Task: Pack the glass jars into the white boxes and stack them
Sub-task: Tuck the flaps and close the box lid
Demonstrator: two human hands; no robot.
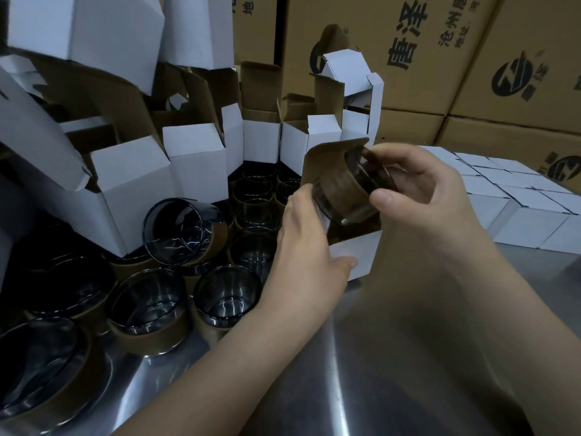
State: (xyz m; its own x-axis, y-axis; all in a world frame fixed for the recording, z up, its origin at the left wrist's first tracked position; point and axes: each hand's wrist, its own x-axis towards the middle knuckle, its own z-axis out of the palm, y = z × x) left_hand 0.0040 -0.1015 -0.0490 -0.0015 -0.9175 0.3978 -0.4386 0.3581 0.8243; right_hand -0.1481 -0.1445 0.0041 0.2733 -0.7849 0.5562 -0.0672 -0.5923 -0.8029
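A dark smoky glass jar with a brown cardboard band around it is tipped on its side at the open top of a small white cardboard box with a brown inside. The jar's low end is just going into the box mouth. The box stands on a shiny grey metal table, near the middle of the scene.

The right hand grips the jar, with the thumb on the near side and the fingers curled over the top. The left hand grasps the box from its left side, with the thumb pressed on the white front and the fingers at the rim by the brown flap.

To the left of the box, many more dark glass jars with brown bands stand close together on the table with their mouths up. One jar lying on its side rests on top of the others.

Behind those jars, farther away, a crowd of open white boxes with raised flaps stands in a bunch. Some are piled and leaning at the far left.

On the right side of the table, a flat block of closed white boxes sits packed tight side by side.

Along the far wall, big brown cardboard cartons with black printed signs are piled up.
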